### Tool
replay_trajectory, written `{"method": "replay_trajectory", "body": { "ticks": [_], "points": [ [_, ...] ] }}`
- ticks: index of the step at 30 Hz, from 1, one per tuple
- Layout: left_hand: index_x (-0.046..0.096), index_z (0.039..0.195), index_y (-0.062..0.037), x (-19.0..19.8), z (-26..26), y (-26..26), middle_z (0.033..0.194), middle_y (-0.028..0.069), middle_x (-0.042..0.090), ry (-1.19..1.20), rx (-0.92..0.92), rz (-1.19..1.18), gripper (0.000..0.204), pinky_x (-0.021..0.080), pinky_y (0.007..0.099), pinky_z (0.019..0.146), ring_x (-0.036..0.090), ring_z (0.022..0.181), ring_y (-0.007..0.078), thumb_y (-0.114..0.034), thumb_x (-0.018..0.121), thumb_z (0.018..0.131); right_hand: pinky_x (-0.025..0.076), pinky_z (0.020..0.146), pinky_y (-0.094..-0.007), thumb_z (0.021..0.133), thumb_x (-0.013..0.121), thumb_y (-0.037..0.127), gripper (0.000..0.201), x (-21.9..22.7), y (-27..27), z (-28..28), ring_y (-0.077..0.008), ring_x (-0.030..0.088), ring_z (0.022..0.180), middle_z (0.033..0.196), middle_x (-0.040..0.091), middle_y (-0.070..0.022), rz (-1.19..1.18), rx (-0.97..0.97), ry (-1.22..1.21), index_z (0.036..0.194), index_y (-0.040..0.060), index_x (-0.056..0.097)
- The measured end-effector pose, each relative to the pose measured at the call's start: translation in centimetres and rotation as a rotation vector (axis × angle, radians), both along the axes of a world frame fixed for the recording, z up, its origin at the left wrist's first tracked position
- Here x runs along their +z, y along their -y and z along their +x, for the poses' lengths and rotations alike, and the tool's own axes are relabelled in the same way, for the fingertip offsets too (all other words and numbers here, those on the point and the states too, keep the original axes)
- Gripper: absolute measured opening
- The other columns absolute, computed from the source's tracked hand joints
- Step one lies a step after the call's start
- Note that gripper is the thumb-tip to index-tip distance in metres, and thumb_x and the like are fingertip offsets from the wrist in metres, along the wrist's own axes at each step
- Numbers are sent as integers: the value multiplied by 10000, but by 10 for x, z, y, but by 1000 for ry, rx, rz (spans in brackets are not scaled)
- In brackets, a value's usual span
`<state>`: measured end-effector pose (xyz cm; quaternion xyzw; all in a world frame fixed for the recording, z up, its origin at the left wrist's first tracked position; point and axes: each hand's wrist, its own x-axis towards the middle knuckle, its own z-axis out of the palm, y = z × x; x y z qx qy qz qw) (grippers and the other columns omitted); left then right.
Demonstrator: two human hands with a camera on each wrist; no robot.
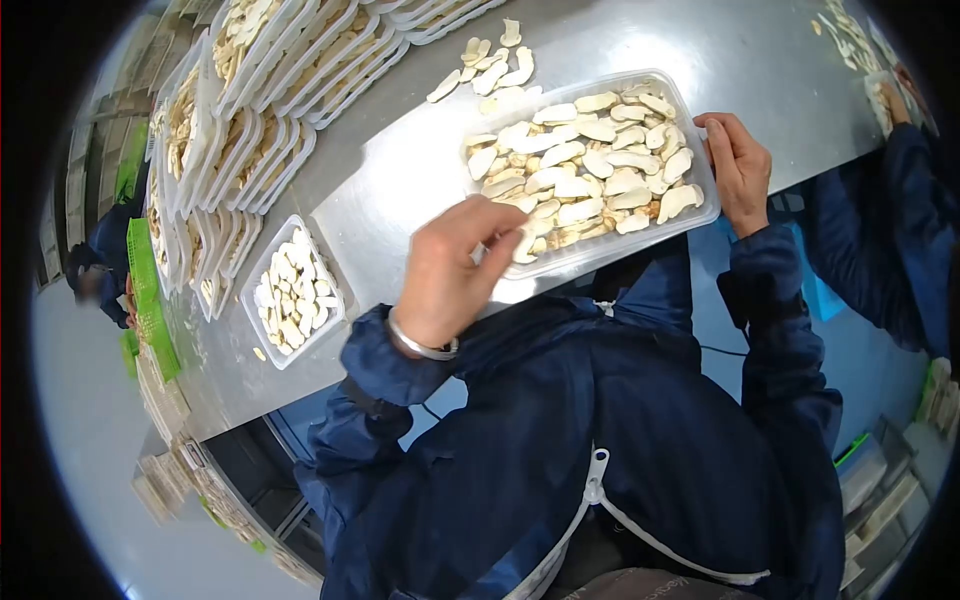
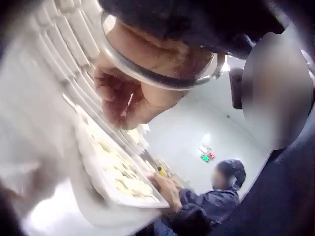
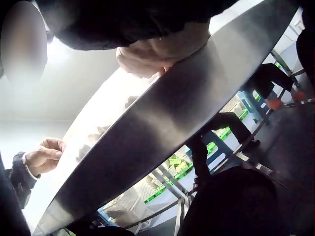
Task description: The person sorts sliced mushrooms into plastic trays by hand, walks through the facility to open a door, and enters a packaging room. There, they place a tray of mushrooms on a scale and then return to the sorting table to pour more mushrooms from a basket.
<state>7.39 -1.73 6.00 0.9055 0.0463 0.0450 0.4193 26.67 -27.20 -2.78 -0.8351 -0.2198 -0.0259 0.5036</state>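
A clear plastic tray (image 1: 708, 205) full of pale mushroom slices (image 1: 585, 165) lies on the metal table in front of me. Over its near left corner, my left hand (image 1: 455, 265) pinches a mushroom slice (image 1: 523, 246) between thumb and fingers. In the left wrist view the left hand (image 2: 125, 96) hangs above the tray's white rim (image 2: 133, 200). My right hand (image 1: 740, 172) grips the tray's right end, fingers curled at the rim. From the right wrist, the right hand (image 3: 160, 54) shows at the table edge, its fingertips mostly hidden.
Loose slices (image 1: 490, 68) lie behind the tray on the table (image 1: 375, 165). A smaller white tray (image 1: 335, 300) of cut pieces stands at the left. Stacked filled trays (image 1: 270, 130) rise at the back left. Another person's sleeve (image 1: 895, 190) shows at the right.
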Motion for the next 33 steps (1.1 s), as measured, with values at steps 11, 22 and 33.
{"method": "replay_trajectory", "body": {
  "ticks": [11, 22, 33],
  "points": [
    [643, 865, -12, -21, 3, 23, 752, 75, 602, -16, 13, 83, 93, 453, 278, 592, 543, 621, 166, 2, 671, 778, 444, 573, -271, 968, 520, 201, 235, 4, 1, -2, -133, 554, 575, 657, 606, -90, -30, 1, 7, 948, 8, 654],
    [660, 956, 6, -10, 49, -79, 803, 112, 616, 183, 282, 310, 144, 479, 316, 621, 603, 664, 214, -2, 627, 817, 446, 564, -275, 968, 512, 170, 216, 8, 2, -1, -136, 563, 572, 663, 611, -96, -29, 16, -22, 950, 6, 652],
    [688, 889, -29, -52, 104, -108, 774, 103, 589, 112, 229, 442, 145, 467, 363, 622, 597, 656, 239, -149, 690, 807, 449, 581, -248, 957, 525, 124, 180, 11, 3, -1, -106, 565, 607, 691, 625, -86, 23, 37, -133, 953, -13, 641]
  ]
}}
